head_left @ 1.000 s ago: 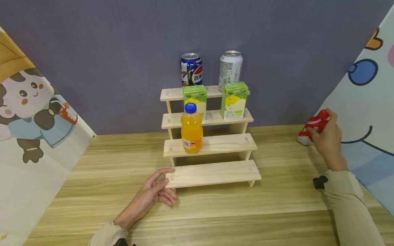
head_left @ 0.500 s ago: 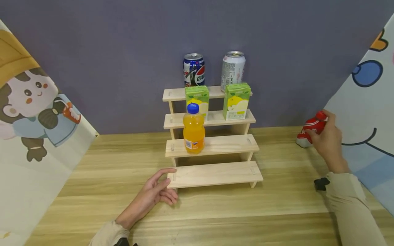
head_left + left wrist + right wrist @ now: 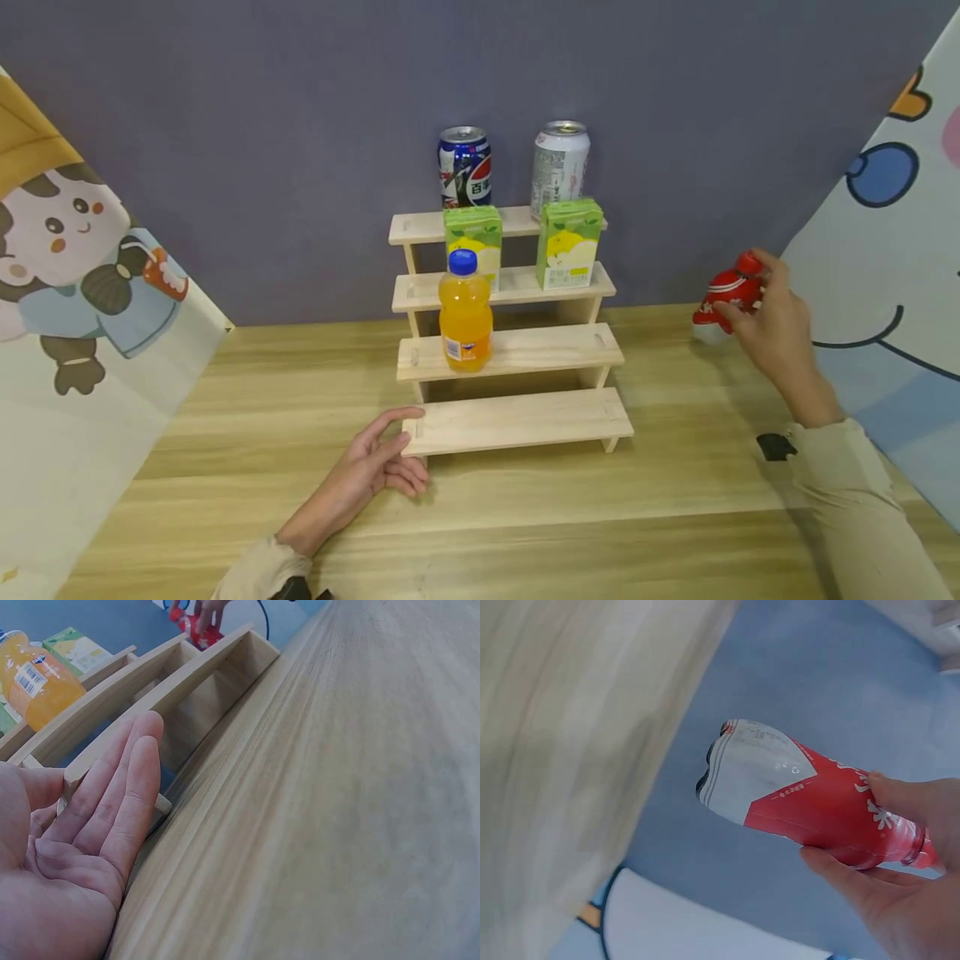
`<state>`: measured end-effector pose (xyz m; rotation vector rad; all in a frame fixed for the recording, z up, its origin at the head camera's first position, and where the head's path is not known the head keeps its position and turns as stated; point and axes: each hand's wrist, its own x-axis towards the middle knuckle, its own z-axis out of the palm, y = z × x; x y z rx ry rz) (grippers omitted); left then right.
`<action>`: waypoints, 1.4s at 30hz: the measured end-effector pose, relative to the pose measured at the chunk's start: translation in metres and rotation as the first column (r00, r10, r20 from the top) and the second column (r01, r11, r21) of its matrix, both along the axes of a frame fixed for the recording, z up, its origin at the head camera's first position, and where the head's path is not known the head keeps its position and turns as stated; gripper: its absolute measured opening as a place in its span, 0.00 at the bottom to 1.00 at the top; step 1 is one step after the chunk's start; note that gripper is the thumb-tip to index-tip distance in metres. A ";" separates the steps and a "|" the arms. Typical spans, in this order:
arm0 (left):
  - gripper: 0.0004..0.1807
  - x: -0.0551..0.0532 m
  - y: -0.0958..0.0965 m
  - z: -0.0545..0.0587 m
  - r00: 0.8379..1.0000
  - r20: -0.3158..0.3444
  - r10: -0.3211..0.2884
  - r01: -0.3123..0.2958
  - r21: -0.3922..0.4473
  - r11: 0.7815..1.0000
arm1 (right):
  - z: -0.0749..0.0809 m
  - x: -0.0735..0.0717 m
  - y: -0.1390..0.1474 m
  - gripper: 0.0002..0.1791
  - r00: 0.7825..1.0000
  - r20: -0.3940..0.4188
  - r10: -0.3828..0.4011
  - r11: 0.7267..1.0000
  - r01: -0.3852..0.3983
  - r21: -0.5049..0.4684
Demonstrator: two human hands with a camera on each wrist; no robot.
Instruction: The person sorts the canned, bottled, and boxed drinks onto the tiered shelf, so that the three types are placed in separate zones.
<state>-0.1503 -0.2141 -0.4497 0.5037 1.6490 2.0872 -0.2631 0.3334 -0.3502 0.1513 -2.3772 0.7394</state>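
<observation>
At the right, my right hand (image 3: 780, 333) grips a small red-and-white plastic bottle (image 3: 731, 296) near its neck. The bottle tilts, and its base hangs off the table in the right wrist view, where the bottle's white lower part (image 3: 757, 769) shows. My left hand (image 3: 367, 471) holds the left end of the lowest step of a wooden tiered stand (image 3: 517, 421), thumb and index finger at the board's edge. In the left wrist view the other fingers (image 3: 112, 799) extend beside the step. An orange drink bottle (image 3: 466, 321) with a blue cap stands on the second step from the bottom.
Two green juice cartons (image 3: 570, 246) stand on the third step. A blue cola can (image 3: 465, 171) and a white can (image 3: 560, 171) are on the top step. A grey wall (image 3: 300, 167) rises behind, with printed panels (image 3: 885, 275) at both sides.
My right hand has lifted the red bottle off the table and moved it leftward, away from the right panel. My left hand keeps its place on the stand.
</observation>
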 end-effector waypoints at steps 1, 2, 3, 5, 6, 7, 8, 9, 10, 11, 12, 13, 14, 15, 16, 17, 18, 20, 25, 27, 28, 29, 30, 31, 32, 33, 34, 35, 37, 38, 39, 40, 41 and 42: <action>0.25 0.000 0.000 0.000 1.000 -0.001 0.001 -0.001 0.001 1.000 | 0.003 0.001 -0.003 0.49 1.000 -0.008 0.009 1.000 -0.009 0.001; 0.25 -0.001 0.000 0.001 1.000 -0.002 0.001 -0.001 0.001 1.000 | 0.005 0.003 -0.007 0.49 1.000 -0.014 0.020 1.000 -0.020 0.002; 0.25 -0.001 0.000 0.001 1.000 -0.001 0.000 0.000 0.002 1.000 | 0.008 0.005 -0.011 0.49 0.999 -0.020 0.027 1.000 -0.027 0.004; 0.25 -0.002 0.000 0.000 1.000 -0.002 -0.004 0.004 0.005 1.000 | 0.013 0.009 -0.018 0.49 0.998 -0.037 0.049 0.999 -0.048 0.008; 0.25 -0.002 0.000 0.000 1.000 -0.001 -0.006 0.006 0.007 1.000 | 0.015 0.011 -0.021 0.49 0.997 -0.047 0.060 0.998 -0.060 0.011; 0.24 -0.002 0.001 0.000 1.000 -0.003 -0.007 0.007 0.009 1.000 | 0.018 0.013 -0.024 0.49 0.995 -0.063 0.073 0.997 -0.072 0.014; 0.25 -0.003 0.001 0.000 1.000 -0.003 -0.010 0.010 0.012 1.000 | 0.020 0.015 -0.027 0.50 0.993 -0.077 0.086 0.996 -0.085 0.019; 0.25 -0.003 0.002 -0.001 1.000 -0.004 -0.012 0.012 0.015 1.000 | 0.022 0.017 -0.031 0.50 0.991 -0.093 0.099 0.995 -0.096 0.027; 0.25 -0.003 0.002 -0.001 1.000 -0.004 -0.012 0.012 0.016 1.000 | 0.025 0.019 -0.033 0.50 0.988 -0.106 0.112 0.993 -0.109 0.033; 0.25 -0.003 0.002 -0.001 1.000 -0.003 -0.013 0.013 0.016 1.000 | 0.027 0.021 -0.037 0.51 0.985 -0.116 0.124 0.992 -0.120 0.038; 0.25 -0.003 0.003 -0.002 1.000 -0.001 -0.012 0.012 0.017 1.000 | 0.030 0.023 -0.040 0.51 0.983 -0.125 0.135 0.990 -0.131 0.044; 0.25 -0.003 0.003 -0.002 1.000 -0.002 -0.011 0.011 0.016 1.000 | 0.033 0.025 -0.043 0.52 0.980 -0.134 0.146 0.989 -0.140 0.054; 0.25 -0.003 0.003 -0.002 1.000 -0.001 -0.009 0.009 0.017 1.000 | 0.036 0.027 -0.046 0.52 0.978 -0.137 0.157 0.987 -0.150 0.059; 0.25 -0.003 0.003 -0.003 1.000 -0.001 -0.008 0.008 0.016 1.000 | 0.039 0.029 -0.049 0.53 0.976 -0.137 0.168 0.985 -0.161 0.061; 0.25 -0.002 0.003 -0.003 1.000 0.001 -0.007 0.007 0.015 1.000 | 0.042 0.030 -0.052 0.53 0.974 -0.138 0.178 0.983 -0.171 0.061; 0.25 -0.002 0.003 -0.003 1.000 0.001 -0.007 0.007 0.015 1.000 | 0.045 0.032 -0.055 0.53 0.972 -0.138 0.188 0.982 -0.180 0.064; 0.25 -0.002 0.003 -0.003 1.000 0.002 -0.007 0.007 0.015 1.000 | 0.047 0.034 -0.058 0.54 0.971 -0.139 0.196 0.980 -0.189 0.068; 0.25 -0.001 0.003 -0.004 1.000 0.003 -0.009 0.009 0.015 1.000 | 0.052 0.037 -0.064 0.54 0.966 -0.147 0.211 0.976 -0.202 0.078; 0.25 0.000 0.003 -0.003 1.000 0.006 -0.005 0.005 0.010 1.000 | 0.060 0.044 -0.079 0.55 0.955 -0.170 0.244 0.967 -0.225 0.120; 0.25 0.001 0.002 -0.003 1.000 0.009 -0.004 0.004 0.008 1.000 | 0.062 0.047 -0.085 0.55 0.951 -0.168 0.259 0.963 -0.242 0.118; 0.25 0.001 0.002 -0.002 1.000 0.010 -0.003 0.003 0.006 1.000 | 0.064 0.048 -0.088 0.55 0.949 -0.164 0.268 0.961 -0.252 0.113; 0.25 0.001 0.002 -0.002 1.000 0.008 -0.003 0.003 0.006 1.000 | 0.065 0.050 -0.091 0.56 0.948 -0.161 0.275 0.959 -0.260 0.109; 0.25 0.001 0.002 -0.002 1.000 0.010 -0.002 0.002 0.005 1.000 | 0.067 0.051 -0.094 0.56 0.946 -0.160 0.282 0.957 -0.268 0.108; 0.25 0.001 0.002 -0.001 1.000 0.011 -0.001 0.001 0.004 1.000 | 0.068 0.052 -0.098 0.56 0.944 -0.159 0.289 0.956 -0.274 0.109; 0.25 0.001 0.001 -0.001 1.000 0.014 0.001 -0.002 0.004 1.000 | 0.070 0.054 -0.101 0.56 0.942 -0.156 0.296 0.953 -0.282 0.109; 0.25 0.001 0.001 -0.001 1.000 0.015 0.004 -0.004 0.003 1.000 | 0.071 0.055 -0.105 0.56 0.940 -0.154 0.304 0.951 -0.290 0.109; 0.25 0.002 0.001 -0.001 1.000 0.016 0.006 -0.006 0.001 1.000 | 0.072 0.056 -0.108 0.56 0.938 -0.153 0.312 0.948 -0.297 0.109; 0.25 0.002 0.000 -0.001 1.000 0.019 0.007 -0.007 0.001 1.000 | 0.074 0.057 -0.112 0.56 0.936 -0.152 0.318 0.946 -0.303 0.110; 0.25 0.001 0.000 0.000 1.000 0.021 0.007 -0.007 0.002 1.000 | 0.076 0.058 -0.119 0.56 0.931 -0.153 0.330 0.942 -0.317 0.107; 0.25 0.001 -0.001 0.000 1.000 0.020 0.006 -0.006 0.003 1.000 | 0.076 0.059 -0.123 0.56 0.929 -0.154 0.336 0.941 -0.323 0.104; 0.25 0.001 -0.001 0.000 1.000 0.019 0.005 -0.005 0.004 1.000 | 0.077 0.058 -0.126 0.55 0.927 -0.156 0.342 0.939 -0.329 0.103; 0.25 0.000 -0.001 0.000 1.000 0.018 0.005 -0.005 0.003 1.000 | 0.077 0.058 -0.130 0.55 0.925 -0.159 0.346 0.937 -0.334 0.102; 0.25 0.000 -0.001 0.000 1.000 0.017 0.006 -0.006 0.002 1.000 | 0.078 0.058 -0.134 0.55 0.922 -0.158 0.353 0.935 -0.341 0.100; 0.25 0.000 -0.001 0.001 1.000 0.016 0.008 -0.008 0.000 1.000 | 0.078 0.057 -0.137 0.54 0.920 -0.155 0.360 0.932 -0.349 0.096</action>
